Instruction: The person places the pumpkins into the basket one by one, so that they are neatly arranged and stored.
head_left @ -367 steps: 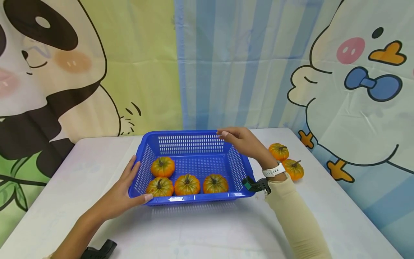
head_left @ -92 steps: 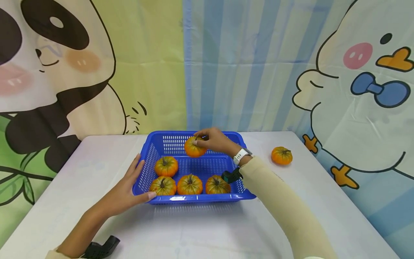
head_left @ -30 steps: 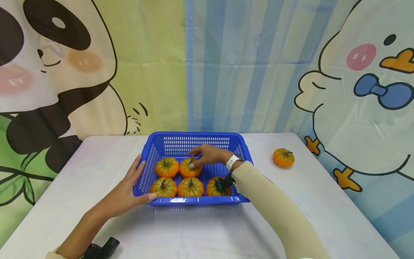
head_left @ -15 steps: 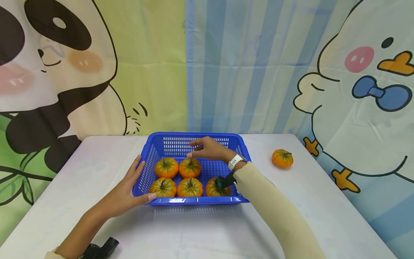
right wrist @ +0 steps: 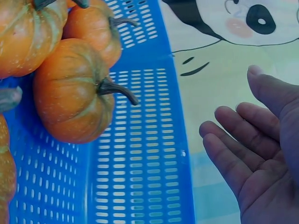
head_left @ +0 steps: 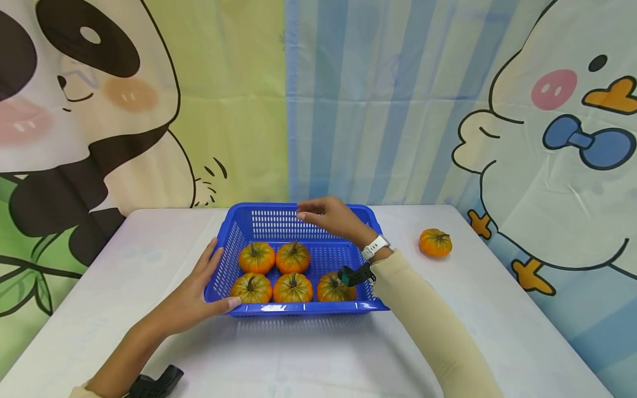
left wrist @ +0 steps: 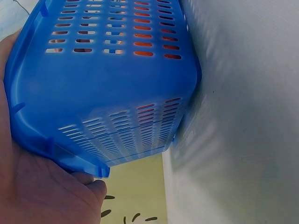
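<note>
A blue plastic basket (head_left: 298,308) with slotted walls stands on the table, holding several small orange pumpkins, among them one in the back row (head_left: 292,257). My left hand (head_left: 191,298) holds the basket's left front corner, thumb on the front rim and fingers along the left side; the left wrist view shows the palm against the rim (left wrist: 16,109). Above the back part of the basket hovers my right hand (head_left: 330,215), holding nothing. Its fingers are loosely bent and apart from the pumpkins, as the right wrist view of the hand (right wrist: 261,149) confirms.
One more pumpkin (head_left: 435,243) sits on the white table (head_left: 298,359) to the right of the basket. Behind the table hangs a printed curtain (head_left: 338,110) with cartoon animals. A black wrist device (head_left: 355,275) on the right arm partly covers the front right pumpkin.
My right hand brought a pumpkin into the basket's back row, let it go, and has risen away. Earlier, two pumpkins lay at the right; now one does. The left hand stayed at the corner.
</note>
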### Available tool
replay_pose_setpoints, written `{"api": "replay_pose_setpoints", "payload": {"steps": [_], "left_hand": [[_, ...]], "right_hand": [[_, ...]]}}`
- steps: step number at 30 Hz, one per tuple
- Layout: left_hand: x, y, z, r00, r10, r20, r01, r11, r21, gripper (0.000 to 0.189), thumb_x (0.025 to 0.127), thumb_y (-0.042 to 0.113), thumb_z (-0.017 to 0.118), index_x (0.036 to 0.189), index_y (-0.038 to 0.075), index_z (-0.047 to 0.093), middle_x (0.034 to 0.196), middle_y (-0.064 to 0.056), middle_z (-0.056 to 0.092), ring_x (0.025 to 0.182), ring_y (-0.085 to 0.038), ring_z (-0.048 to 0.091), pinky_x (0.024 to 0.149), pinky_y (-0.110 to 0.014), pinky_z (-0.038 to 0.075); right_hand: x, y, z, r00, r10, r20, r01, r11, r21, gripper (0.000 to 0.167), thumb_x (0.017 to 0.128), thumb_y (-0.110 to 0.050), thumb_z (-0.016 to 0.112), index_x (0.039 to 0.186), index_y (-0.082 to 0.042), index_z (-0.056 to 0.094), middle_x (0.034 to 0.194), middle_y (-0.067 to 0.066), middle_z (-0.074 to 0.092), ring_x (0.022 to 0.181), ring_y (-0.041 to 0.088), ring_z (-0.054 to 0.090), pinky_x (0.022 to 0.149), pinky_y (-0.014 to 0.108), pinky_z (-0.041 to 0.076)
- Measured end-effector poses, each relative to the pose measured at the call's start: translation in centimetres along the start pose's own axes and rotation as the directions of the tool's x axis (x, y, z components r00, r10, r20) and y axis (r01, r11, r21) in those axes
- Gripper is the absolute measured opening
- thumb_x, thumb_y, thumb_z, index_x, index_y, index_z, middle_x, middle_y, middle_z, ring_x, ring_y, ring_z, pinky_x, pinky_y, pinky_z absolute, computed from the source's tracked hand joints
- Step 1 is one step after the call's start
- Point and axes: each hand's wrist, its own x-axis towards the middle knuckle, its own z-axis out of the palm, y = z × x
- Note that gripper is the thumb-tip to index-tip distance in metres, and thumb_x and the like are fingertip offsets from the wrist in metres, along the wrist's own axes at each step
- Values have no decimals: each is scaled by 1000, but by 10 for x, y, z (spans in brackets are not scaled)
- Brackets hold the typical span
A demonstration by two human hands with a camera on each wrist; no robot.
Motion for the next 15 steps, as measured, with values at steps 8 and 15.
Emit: {"api": "replay_pose_setpoints", "payload": {"steps": [8, 15], "left_hand": [[0, 0, 0, 1000, -1, -1, 1, 1000, -1, 105, 84, 41, 72, 157, 9, 4, 161, 4, -16, 142, -49, 7, 100, -75, 21], [0, 0, 0, 1000, 0, 2, 0, 1000, -4, 105, 84, 41, 72, 157, 9, 4, 161, 4, -16, 142, -49, 6, 100, -74, 20]], "right_hand": [[-6, 1, -13, 998, -9, -64, 11, 999, 32, 45, 96, -37, 61, 131, -9, 62, 125, 3, 64, 112, 16, 61, 93, 33, 50], [-14, 4, -25, 995, -6, -96, 8, 1000, 14, 43, 97, -33, 61, 132, -9, 62, 124, 4, 64, 112, 17, 61, 93, 34, 50]]}}
